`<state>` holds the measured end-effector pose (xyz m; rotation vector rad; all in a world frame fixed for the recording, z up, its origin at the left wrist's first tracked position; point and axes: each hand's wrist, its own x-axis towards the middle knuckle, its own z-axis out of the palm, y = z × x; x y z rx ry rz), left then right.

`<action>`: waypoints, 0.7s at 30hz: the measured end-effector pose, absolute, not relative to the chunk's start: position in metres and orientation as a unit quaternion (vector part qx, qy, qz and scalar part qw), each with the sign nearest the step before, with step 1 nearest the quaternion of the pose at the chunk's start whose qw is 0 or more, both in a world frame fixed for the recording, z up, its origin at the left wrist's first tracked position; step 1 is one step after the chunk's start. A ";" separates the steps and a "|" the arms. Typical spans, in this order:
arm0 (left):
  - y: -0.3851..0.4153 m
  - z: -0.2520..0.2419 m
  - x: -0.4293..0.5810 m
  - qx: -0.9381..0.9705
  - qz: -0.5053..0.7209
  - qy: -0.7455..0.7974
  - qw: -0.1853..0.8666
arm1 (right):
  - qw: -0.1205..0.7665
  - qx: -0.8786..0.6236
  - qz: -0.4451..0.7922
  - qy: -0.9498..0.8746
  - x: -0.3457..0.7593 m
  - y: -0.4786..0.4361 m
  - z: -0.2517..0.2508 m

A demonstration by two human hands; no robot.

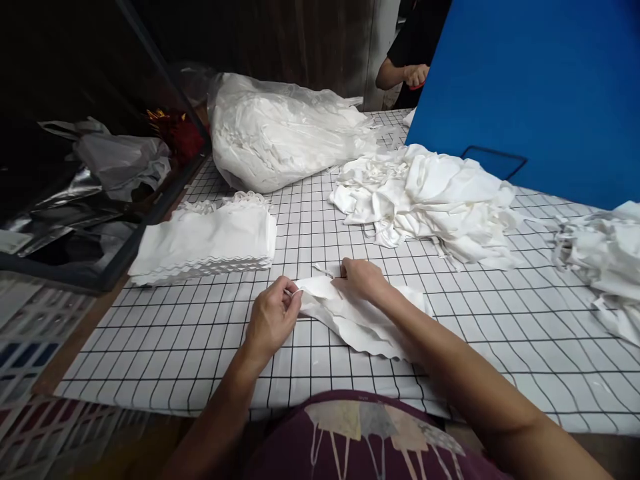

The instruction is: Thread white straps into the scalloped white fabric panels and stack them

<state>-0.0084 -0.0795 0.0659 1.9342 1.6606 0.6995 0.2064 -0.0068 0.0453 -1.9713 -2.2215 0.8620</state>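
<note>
A white fabric piece (pixel 360 323) with a wavy edge lies on the checked tabletop in front of me. My left hand (pixel 275 312) pinches its narrow left end, where a thin white strip or loop shows between thumb and fingers. Over the far edge of the same piece, my right hand (pixel 361 277) is bent down with curled fingers. Its fingertips are mostly hidden, so what they grip is unclear. A small white strap end (pixel 323 269) sticks up just left of that hand. Left of my hands sits a neat stack of white fabric pieces (pixel 207 237) with wavy edges.
Behind lies a clear plastic bag (pixel 285 130) full of white fabric. Loose white fabric heaps (pixel 430 200) (pixel 607 267) rest at centre right and far right. A blue board (pixel 530 93) stands at the back right. Beyond it, a co-worker's hand (pixel 415 75) holds something red.
</note>
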 end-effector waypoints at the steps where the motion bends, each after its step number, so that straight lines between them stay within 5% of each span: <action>1: -0.082 0.065 -0.008 0.707 0.256 0.609 0.252 | 0.021 -0.638 0.273 -0.720 0.200 -0.004 0.039; 5: -0.083 0.059 -0.011 0.686 0.253 0.629 0.263 | 0.053 -0.622 0.276 -0.731 0.197 -0.005 0.041; 11: -0.067 0.051 -0.005 0.652 0.310 0.618 0.312 | 0.275 -0.468 0.305 -0.783 0.177 -0.053 0.054; 15: -0.063 0.061 -0.003 0.643 0.320 0.608 0.337 | 0.169 -0.425 0.240 -0.857 0.166 -0.073 0.029; 21: -0.073 0.093 -0.014 0.672 0.292 0.592 0.336 | 0.053 -0.615 0.181 -0.766 0.201 -0.047 0.017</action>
